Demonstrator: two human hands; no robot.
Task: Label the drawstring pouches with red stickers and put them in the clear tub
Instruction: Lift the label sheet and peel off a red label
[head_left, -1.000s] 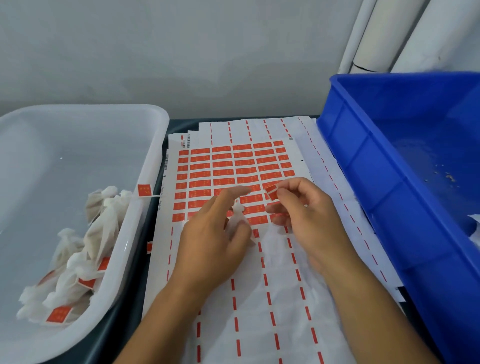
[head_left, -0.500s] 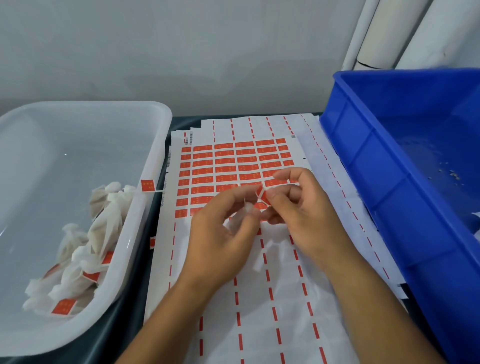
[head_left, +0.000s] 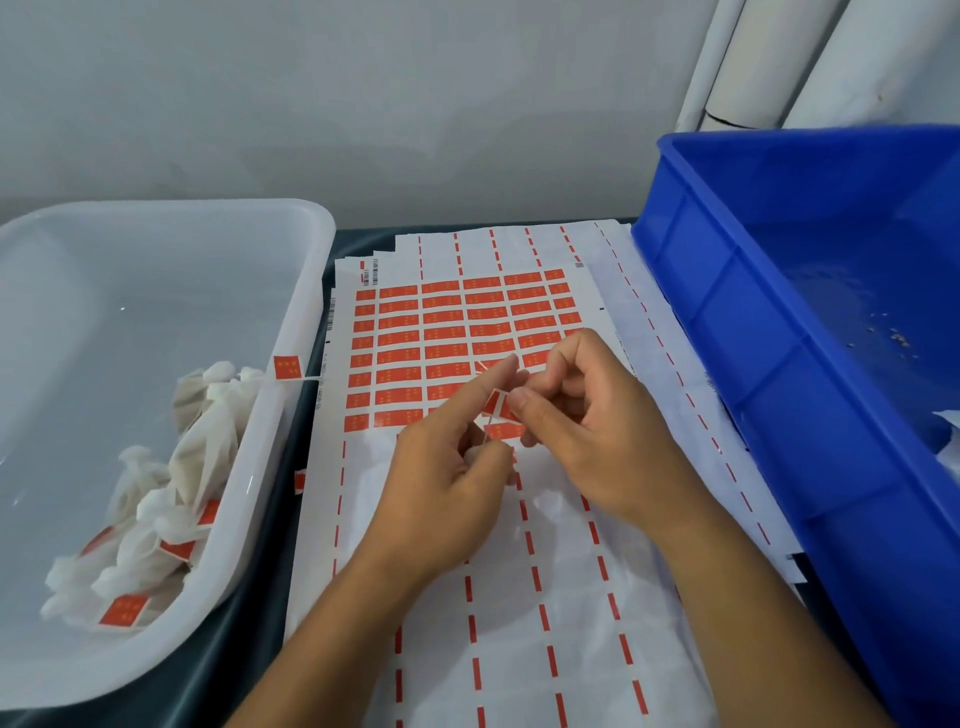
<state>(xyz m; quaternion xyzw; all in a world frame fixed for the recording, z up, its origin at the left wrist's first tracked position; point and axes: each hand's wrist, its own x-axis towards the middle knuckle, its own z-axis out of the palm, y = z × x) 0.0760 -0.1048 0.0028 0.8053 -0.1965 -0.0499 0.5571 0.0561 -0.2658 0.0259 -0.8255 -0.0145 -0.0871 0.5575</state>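
Progress is partial: clear tub (head_left: 306, 270) on the left holds a pile of labelled pouches (head_left: 171, 499), white, bunched toward its near right side, several showing red tags; one tag (head_left: 287, 367) hangs on its string over the tub rim. Count unclear, they overlap. Most of the tub floor is bare.

Current pouch: mostly hidden under the left hand (head_left: 441, 493); only bits of white fabric show by the palm. Left hand has its index finger stretched forward with the other fingers curled in, apparently holding the pouch and its thin white string (head_left: 485, 366). Right hand (head_left: 587, 431) pinches a red sticker (head_left: 497, 404) between thumb and forefinger, right against the left index finger. Looks like the sticker is being folded round the string; whether it is closed yet, cannot tell.

Sticker sheet (head_left: 447, 338) lies flat on the desk (head_left: 260, 597) between tub and blue crate (head_left: 753, 338); upper rows of red stickers intact, lower part stripped to white backing. Plenty of stickers left.

Blue crate on the right: a scrap of white at its near right edge, possibly an unlabelled pouch, cannot tell. Some crumbs on its floor.

Left to do, as judged: finish this tag, drop the pouch in the tub, fetch the next.
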